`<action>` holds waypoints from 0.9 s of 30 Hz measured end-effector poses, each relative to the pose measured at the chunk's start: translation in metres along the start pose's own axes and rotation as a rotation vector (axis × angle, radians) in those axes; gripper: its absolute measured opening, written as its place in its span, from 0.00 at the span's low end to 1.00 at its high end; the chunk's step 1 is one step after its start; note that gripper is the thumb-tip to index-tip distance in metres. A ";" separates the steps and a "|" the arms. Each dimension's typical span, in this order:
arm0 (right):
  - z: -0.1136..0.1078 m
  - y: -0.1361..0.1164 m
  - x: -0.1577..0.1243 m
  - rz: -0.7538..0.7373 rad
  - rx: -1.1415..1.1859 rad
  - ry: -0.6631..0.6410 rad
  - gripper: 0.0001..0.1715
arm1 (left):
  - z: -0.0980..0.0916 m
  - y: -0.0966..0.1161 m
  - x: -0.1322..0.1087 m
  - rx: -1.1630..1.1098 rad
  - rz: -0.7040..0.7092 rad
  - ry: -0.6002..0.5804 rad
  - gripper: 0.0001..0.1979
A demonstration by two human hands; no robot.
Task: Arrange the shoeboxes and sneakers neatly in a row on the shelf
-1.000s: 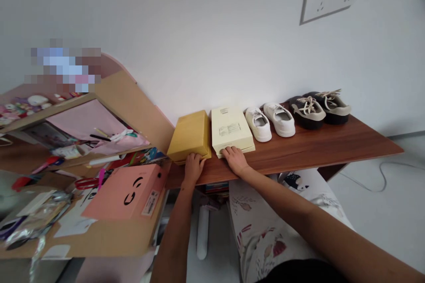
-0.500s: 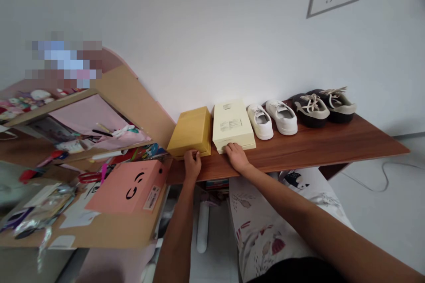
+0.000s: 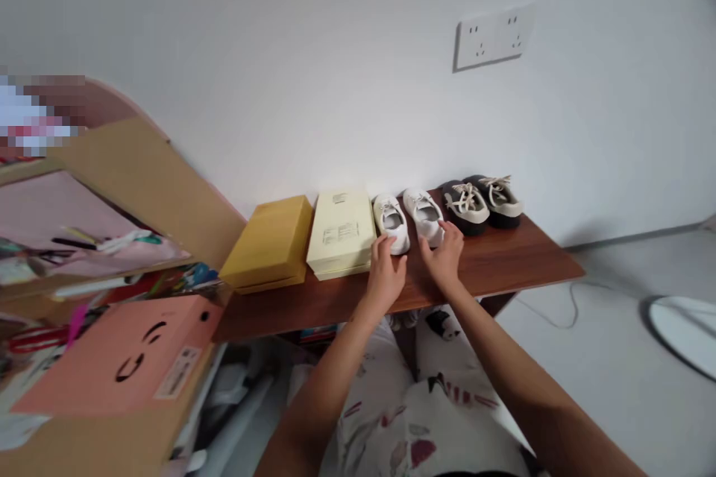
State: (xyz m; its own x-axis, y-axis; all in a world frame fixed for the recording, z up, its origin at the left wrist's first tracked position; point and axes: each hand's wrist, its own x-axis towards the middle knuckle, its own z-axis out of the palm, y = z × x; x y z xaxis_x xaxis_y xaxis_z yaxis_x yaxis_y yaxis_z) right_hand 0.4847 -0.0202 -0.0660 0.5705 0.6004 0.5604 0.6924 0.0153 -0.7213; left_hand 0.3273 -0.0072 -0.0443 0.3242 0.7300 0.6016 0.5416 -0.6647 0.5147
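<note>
A pair of white sneakers stands on the brown wooden board, toes toward the wall. My left hand point(image 3: 385, 272) is at the heel of the left white sneaker point(image 3: 392, 222), thumb and fingers apart. Around the heel of the right white sneaker point(image 3: 424, 213), my right hand point(image 3: 444, 253) has its thumb on one side and its fingers on the other. Neither shoe looks lifted; whether the fingertips touch them is hard to tell. Left of the sneakers lie a cream shoebox point(image 3: 342, 231) and a yellow shoebox point(image 3: 271, 240), both with lids on.
Dark sneakers with beige laces point(image 3: 467, 205) stand to the right on the wooden board point(image 3: 520, 261). A pink box point(image 3: 120, 354) lies on the cluttered desk at left. A socket panel point(image 3: 495, 37) is on the wall. A cable point(image 3: 573, 309) runs along the floor.
Both hands have left the fronts of the yellow and cream boxes and moved right to the heels of the white sneakers. The view has turned to the right.
</note>
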 end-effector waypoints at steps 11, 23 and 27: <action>0.009 0.024 0.054 0.636 0.562 -0.091 0.36 | 0.073 -0.008 0.082 0.088 -0.334 0.148 0.06; -0.008 0.050 0.029 0.902 0.939 -0.305 0.34 | 0.106 -0.018 0.051 -0.204 -0.602 0.500 0.10; -0.057 0.082 0.016 0.666 0.714 -0.293 0.35 | 0.105 0.008 0.013 -0.165 -0.503 0.478 0.22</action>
State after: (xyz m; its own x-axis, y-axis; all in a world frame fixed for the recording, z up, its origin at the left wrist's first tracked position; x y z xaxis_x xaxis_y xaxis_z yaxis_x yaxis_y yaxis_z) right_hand 0.5761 -0.0551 -0.0927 0.5471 0.8316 -0.0957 -0.2060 0.0229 -0.9783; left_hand 0.4172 0.0137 -0.0969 -0.3302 0.8303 0.4490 0.3996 -0.3080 0.8634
